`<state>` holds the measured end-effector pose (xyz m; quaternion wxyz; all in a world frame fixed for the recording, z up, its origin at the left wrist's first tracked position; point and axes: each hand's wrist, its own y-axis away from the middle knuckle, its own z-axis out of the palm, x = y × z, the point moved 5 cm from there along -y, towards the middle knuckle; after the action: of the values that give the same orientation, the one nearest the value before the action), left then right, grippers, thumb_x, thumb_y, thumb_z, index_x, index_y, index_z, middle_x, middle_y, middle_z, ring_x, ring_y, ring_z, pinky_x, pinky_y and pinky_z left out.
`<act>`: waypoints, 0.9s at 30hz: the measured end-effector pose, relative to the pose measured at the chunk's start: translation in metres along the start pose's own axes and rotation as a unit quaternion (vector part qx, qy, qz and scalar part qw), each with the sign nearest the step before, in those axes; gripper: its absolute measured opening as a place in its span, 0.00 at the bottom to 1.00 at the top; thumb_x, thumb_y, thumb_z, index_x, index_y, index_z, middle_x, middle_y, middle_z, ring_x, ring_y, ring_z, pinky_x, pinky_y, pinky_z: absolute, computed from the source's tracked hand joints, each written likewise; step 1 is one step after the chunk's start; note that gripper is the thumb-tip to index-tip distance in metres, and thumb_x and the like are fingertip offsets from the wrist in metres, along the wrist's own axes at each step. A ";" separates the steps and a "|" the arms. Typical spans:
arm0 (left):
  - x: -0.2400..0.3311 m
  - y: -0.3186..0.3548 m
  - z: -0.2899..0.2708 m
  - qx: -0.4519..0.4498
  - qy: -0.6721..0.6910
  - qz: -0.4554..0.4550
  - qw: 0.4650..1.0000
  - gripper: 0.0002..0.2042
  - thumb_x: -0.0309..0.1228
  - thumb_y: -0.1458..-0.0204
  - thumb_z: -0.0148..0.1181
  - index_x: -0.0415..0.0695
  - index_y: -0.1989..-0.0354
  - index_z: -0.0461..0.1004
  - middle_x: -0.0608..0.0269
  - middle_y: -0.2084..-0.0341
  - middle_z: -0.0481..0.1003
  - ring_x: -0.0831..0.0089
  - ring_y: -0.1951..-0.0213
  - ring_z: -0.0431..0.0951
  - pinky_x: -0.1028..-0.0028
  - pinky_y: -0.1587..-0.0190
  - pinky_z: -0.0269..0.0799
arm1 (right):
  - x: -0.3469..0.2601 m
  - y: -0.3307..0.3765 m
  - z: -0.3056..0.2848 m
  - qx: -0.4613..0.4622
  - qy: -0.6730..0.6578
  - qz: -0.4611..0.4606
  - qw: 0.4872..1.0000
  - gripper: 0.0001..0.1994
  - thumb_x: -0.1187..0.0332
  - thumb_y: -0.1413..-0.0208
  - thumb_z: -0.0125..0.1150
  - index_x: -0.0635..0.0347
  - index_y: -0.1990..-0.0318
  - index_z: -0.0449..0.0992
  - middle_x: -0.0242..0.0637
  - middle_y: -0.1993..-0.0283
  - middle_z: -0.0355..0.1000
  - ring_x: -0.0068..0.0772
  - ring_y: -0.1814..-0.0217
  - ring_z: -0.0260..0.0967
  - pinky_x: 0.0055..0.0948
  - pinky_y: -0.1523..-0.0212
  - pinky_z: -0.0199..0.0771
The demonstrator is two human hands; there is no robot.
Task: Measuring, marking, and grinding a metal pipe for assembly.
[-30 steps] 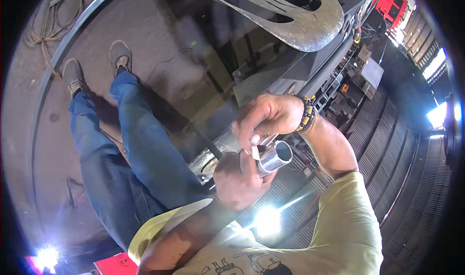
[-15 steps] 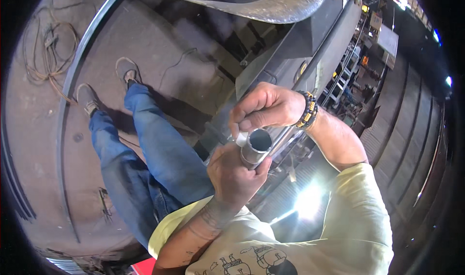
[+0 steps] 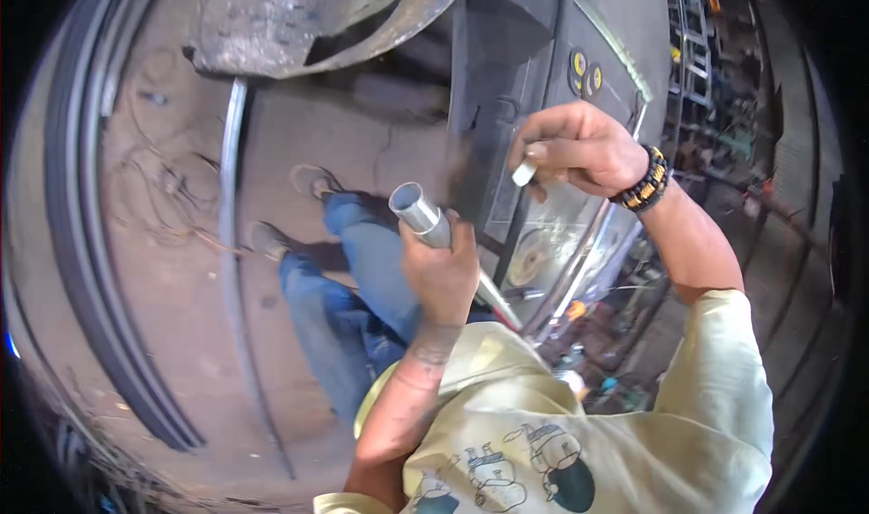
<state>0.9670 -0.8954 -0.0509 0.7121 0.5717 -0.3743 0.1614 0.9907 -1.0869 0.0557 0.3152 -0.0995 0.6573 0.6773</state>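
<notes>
My left hand (image 3: 441,265) is wrapped round a round metal tube (image 3: 421,217). The tube's open end points up and away from me, and a thin line rings it just below the rim. Its lower part passes behind my hand and forearm. To the right, apart from the tube, my right hand (image 3: 587,147) pinches a short piece of white chalk (image 3: 523,172) between thumb and fingers. A dark beaded bracelet (image 3: 645,181) circles that wrist.
A metal work table (image 3: 507,89) stands ahead to the right, with round yellow-and-black discs (image 3: 585,72) on it. A large curved metal piece (image 3: 262,54) juts in at the top. Long metal bars (image 3: 95,233) and a coiled cable (image 3: 181,175) lie on the floor at left.
My right hand with the chalk has moved away from the tube, to the right and up. The tube in my left hand has shifted left and now tilts leftward. The view has turned.
</notes>
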 end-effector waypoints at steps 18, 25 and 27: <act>-0.039 -0.043 -0.205 -0.228 -0.167 -0.036 0.959 0.16 0.38 0.43 0.61 0.44 0.51 0.73 0.63 0.64 0.77 0.73 0.70 0.78 0.73 0.71 0.75 | 0.296 0.227 0.197 0.330 -0.504 -0.195 0.774 0.09 0.76 0.42 0.57 0.70 0.56 0.76 0.37 0.71 0.72 0.28 0.73 0.71 0.29 0.68 0.74; 0.019 -0.139 -0.416 -0.072 -0.660 0.118 0.739 0.11 0.36 0.43 0.48 0.44 0.61 0.72 0.63 0.75 0.74 0.70 0.80 0.73 0.73 0.83 0.63 | 0.304 0.232 0.179 0.293 -0.533 -0.376 0.699 0.06 0.75 0.42 0.59 0.68 0.59 0.75 0.38 0.68 0.74 0.29 0.70 0.73 0.28 0.67 0.75; 0.040 -0.143 -0.422 -0.103 -0.651 0.087 0.747 0.13 0.39 0.44 0.49 0.44 0.60 0.73 0.61 0.71 0.75 0.68 0.75 0.74 0.70 0.78 0.65 | 0.307 0.246 0.170 0.295 -0.536 -0.428 0.666 0.08 0.75 0.41 0.57 0.68 0.55 0.75 0.38 0.66 0.74 0.29 0.67 0.74 0.28 0.65 0.75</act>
<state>1.2353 -0.5508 -0.1495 0.3334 0.4264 -0.8095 -0.2275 0.6609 -0.8187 0.1108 0.8809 0.1082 0.4259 0.1757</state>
